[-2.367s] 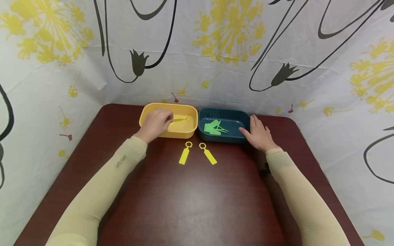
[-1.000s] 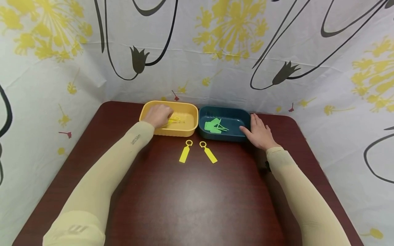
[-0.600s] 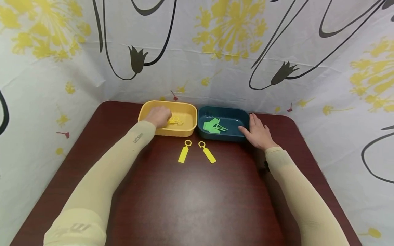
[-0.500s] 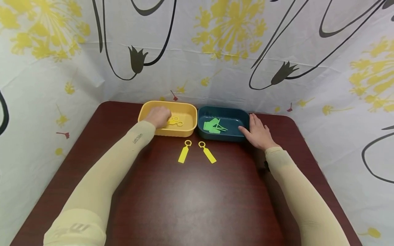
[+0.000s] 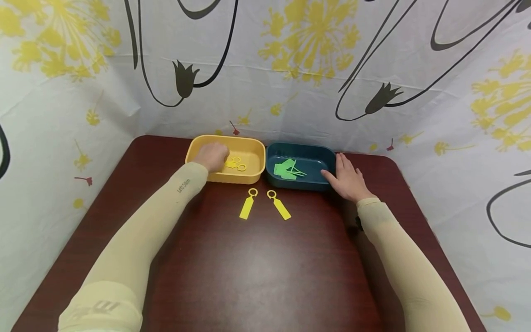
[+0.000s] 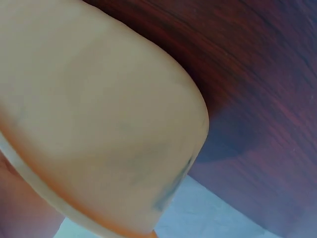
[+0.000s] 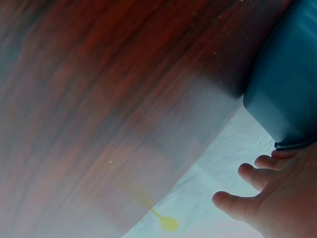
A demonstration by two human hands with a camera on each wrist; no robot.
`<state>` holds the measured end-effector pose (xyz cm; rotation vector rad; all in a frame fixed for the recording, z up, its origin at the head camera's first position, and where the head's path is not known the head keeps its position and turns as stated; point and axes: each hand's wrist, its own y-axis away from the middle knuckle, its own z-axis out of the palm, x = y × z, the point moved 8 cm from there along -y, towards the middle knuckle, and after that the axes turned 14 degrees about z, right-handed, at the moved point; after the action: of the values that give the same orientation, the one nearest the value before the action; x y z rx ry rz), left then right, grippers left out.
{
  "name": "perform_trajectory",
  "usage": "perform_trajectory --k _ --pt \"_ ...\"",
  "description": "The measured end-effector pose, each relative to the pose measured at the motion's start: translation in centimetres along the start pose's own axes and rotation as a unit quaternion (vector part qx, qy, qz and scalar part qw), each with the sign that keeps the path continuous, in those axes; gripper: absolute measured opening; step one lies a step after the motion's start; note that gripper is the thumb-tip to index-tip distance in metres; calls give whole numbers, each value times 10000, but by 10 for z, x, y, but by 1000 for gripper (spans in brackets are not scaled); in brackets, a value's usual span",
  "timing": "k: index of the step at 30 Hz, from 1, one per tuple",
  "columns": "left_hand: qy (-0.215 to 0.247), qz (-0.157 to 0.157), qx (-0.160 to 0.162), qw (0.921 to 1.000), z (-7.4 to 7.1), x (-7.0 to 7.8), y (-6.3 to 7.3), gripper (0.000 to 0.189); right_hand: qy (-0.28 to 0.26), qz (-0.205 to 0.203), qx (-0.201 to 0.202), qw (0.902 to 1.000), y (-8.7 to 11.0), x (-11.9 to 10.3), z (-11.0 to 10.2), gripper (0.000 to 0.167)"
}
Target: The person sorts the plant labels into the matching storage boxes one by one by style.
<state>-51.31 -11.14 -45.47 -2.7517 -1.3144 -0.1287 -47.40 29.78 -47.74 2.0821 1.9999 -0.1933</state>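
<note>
My left hand (image 5: 213,156) reaches down into the yellow box (image 5: 260,159); its fingertips are hidden. Beside it, inside the box, lie yellow tags (image 5: 241,167) with ring ends, their flat parts partly behind the hand. Whether the fingers pinch one cannot be made out. In the left wrist view, the box wall (image 6: 109,114) covers most of the hand (image 6: 25,203). My right hand (image 5: 350,180) rests against the right side of the dark teal box (image 5: 303,185), fingers straight, thumb over the rim. That box contains several green tags (image 5: 286,169).
Two yellow tags with open rings, a left one (image 5: 246,207) and a right one (image 5: 282,209), lie in front of the boxes on the dark red-brown table (image 5: 265,267). A patterned white cloth (image 5: 249,60) hangs close behind the boxes.
My left hand has lowered deeper into the yellow box, and the ringed tags beside it have shifted left, with two rings now showing. The right hand stays where it was.
</note>
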Motion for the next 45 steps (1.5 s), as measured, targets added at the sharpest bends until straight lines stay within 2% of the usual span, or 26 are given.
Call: perform_trajectory --k 5,13,23,31,36,45 --pt "359 -232 212 9989 -6 -2 6 28 -31 16 7 10000 0 0 1 100" --pt "619 -428 683 9948 -20 2 14 19 -73 15 6 10000 -1 1 3 101" --pt "928 -511 1056 9888 -29 8 24 18 -46 -4 -12 10000 -4 3 2 102" --pt "1169 -662 1386 9812 -31 11 36 16 -68 28 -1 10000 -4 4 2 102" --pt "1256 -902 1629 9744 -35 14 44 16 -77 20 10 10000 -3 3 2 101" --pt "1335 -1036 2141 9621 -46 30 56 11 -84 35 1 10000 -3 3 2 102"
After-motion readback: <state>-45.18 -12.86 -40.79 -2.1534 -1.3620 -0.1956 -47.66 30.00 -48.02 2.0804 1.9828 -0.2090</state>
